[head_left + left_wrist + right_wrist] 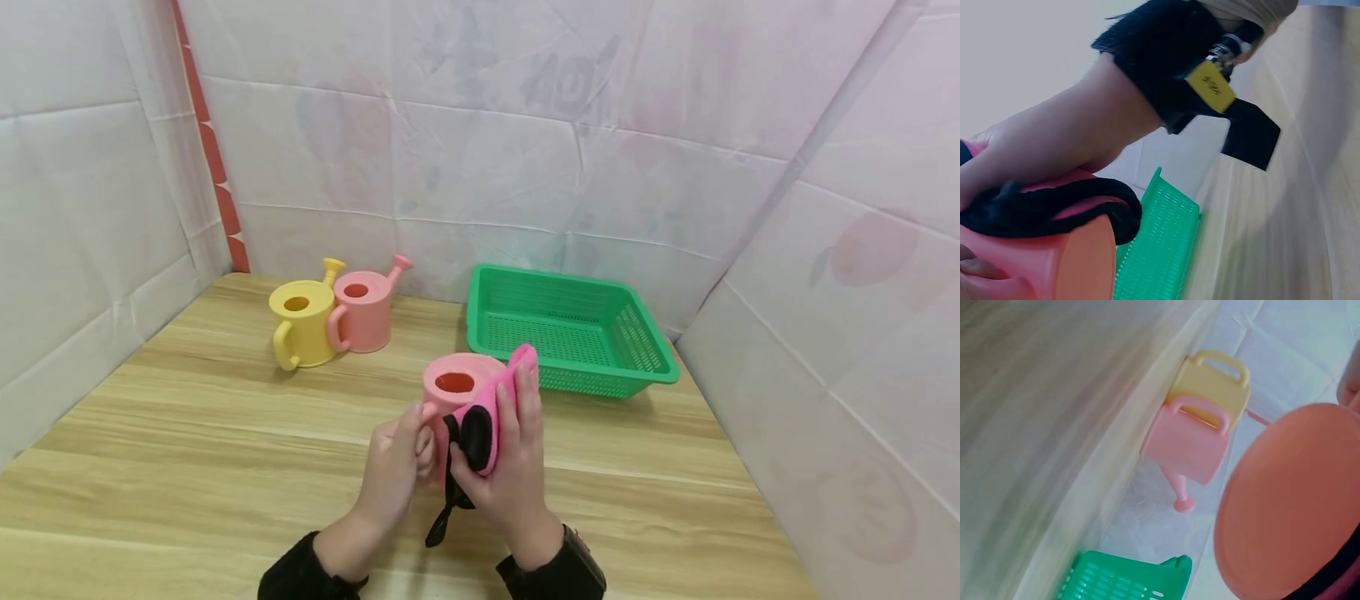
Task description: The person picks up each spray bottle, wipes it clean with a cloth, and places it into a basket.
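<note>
My left hand point(396, 460) grips the handle of a pink watering can point(459, 364) in front of me. The can's flat bottom shows in both wrist views, so it is held up off the table. In my right hand point(512, 471), a bright pink cloth-like pad point(510, 382) with black trim and a black hanging loop point(439, 530) is held between thumb and fingers. It lies against the can's right side. The pad hides most of that side, and the spout is out of sight.
At the back left stand a yellow watering can point(313, 333) and another pink watering can point(367, 321), side by side. A green perforated basket point(651, 333) sits at the back right. White sheeting point(480, 167) walls in the wooden table point(187, 467) at the back and sides.
</note>
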Demonstrator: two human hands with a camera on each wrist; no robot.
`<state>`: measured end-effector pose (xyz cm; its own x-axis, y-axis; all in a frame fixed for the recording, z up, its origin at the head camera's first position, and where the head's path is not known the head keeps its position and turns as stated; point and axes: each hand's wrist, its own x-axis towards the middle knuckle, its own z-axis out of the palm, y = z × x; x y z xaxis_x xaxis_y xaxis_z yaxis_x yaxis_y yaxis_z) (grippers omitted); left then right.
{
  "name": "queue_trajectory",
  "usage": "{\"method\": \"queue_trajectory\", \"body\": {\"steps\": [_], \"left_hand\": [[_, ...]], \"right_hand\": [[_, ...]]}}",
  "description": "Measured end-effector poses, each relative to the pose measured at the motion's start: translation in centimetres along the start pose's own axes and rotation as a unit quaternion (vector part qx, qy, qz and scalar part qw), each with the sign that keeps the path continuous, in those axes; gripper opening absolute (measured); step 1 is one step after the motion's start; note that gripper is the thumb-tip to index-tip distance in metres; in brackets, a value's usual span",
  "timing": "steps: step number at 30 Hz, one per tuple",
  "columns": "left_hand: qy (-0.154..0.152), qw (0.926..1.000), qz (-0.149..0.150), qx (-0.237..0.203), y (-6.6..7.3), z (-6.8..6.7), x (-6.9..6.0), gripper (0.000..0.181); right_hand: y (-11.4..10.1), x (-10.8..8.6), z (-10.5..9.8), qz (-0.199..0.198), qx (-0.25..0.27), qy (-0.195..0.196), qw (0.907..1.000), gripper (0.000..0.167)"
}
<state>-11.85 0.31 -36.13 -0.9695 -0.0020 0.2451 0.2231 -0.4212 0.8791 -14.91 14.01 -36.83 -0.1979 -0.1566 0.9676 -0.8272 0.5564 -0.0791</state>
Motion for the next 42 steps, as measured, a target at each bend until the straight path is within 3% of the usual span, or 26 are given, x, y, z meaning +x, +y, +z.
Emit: {"method": "queue_trajectory", "body": {"steps": [5, 8, 11, 13, 15, 18, 20, 22, 25, 27, 28, 29, 31, 33, 35, 38, 40, 42], "left_hand": [[0.023, 0.9994, -0.021, -0.013, 0.6, -0.2, 0.2, 0.051], [0.032, 0.9993, -0.013, -0.012, 0.8, -0.2, 0.3, 0.051], [0.012, 0.9993, 0.033, 0.013, 0.8, -0.2, 0.4, 0.052], [-0.010, 0.9962, 0.078, 0.036, 0.7, -0.2, 0.4, 0.051], [-0.031, 0.9892, 0.127, 0.066, 0.5, -0.1, 0.3, 0.049], [-0.050, 0.9749, 0.187, 0.110, 0.3, -0.1, 0.2, 0.045], [-0.060, 0.9646, 0.217, 0.137, 0.2, -0.1, 0.1, 0.043], [-0.064, 0.9552, 0.239, 0.163, 0.0, -0.1, 0.1, 0.041], [-0.081, 0.9376, 0.279, 0.191, -0.3, -0.2, 0.1, 0.039], [-0.096, 0.9188, 0.318, 0.214, -0.5, -0.3, 0.1, 0.038], [-0.105, 0.9060, 0.342, 0.226, -0.6, -0.4, 0.2, 0.039], [-0.112, 0.8904, 0.369, 0.243, -0.6, -0.5, 0.3, 0.039], [-0.121, 0.8586, 0.414, 0.278, -0.7, -0.6, 0.5, 0.041], [-0.128, 0.8276, 0.449, 0.312, -0.8, -0.7, 0.8, 0.042], [-0.126, 0.8025, 0.469, 0.346, -0.8, -0.8, 0.9, 0.041], [-0.126, 0.7752, 0.483, 0.387, -0.8, -1.0, 1.0, 0.041], [-0.123, 0.7540, 0.493, 0.416, -0.7, -1.1, 1.0, 0.041], [-0.120, 0.7274, 0.509, 0.444, -0.6, -1.1, 1.0, 0.040]], "right_hand": [[-0.4, -0.7, 0.4, -0.032, -0.016, -0.017, 0.9992, 0.071], [-0.6, -1.1, 0.6, -0.028, -0.009, -0.030, 0.9991, 0.069], [-0.6, -1.0, 0.3, 0.033, 0.060, -0.038, 0.9969, 0.073], [-0.6, -0.7, -0.2, 0.104, 0.143, -0.039, 0.9834, 0.078], [-0.7, -0.4, -0.9, 0.186, 0.224, -0.035, 0.9559, 0.075], [-0.8, -0.3, -2.0, 0.293, 0.316, -0.020, 0.9021, 0.052], [-0.8, -0.2, -2.6, 0.346, 0.374, -0.005, 0.8604, 0.034], [-0.7, 0.0, -3.0, 0.385, 0.428, 0.016, 0.8175, 0.028], [-0.4, 0.3, -3.3, 0.416, 0.496, 0.045, 0.7608, 0.029], [-0.3, 0.4, -3.4, 0.416, 0.526, 0.061, 0.7398, 0.031], [-0.2, 0.5, -3.4, 0.413, 0.539, 0.070, 0.7306, 0.032], [-0.1, 0.5, -3.5, 0.410, 0.553, 0.080, 0.7208, 0.033], [0.1, 0.5, -3.5, 0.405, 0.564, 0.096, 0.7131, 0.035], [0.2, 0.6, -3.7, 0.412, 0.560, 0.108, 0.7106, 0.036], [0.2, 0.6, -3.9, 0.429, 0.544, 0.111, 0.7125, 0.036], [0.2, 0.6, -4.1, 0.444, 0.530, 0.106, 0.7143, 0.036], [0.3, 0.5, -4.2, 0.442, 0.526, 0.089, 0.7212, 0.035], [0.4, 0.3, -4.3, 0.429, 0.521, 0.075, 0.7343, 0.034]]}}
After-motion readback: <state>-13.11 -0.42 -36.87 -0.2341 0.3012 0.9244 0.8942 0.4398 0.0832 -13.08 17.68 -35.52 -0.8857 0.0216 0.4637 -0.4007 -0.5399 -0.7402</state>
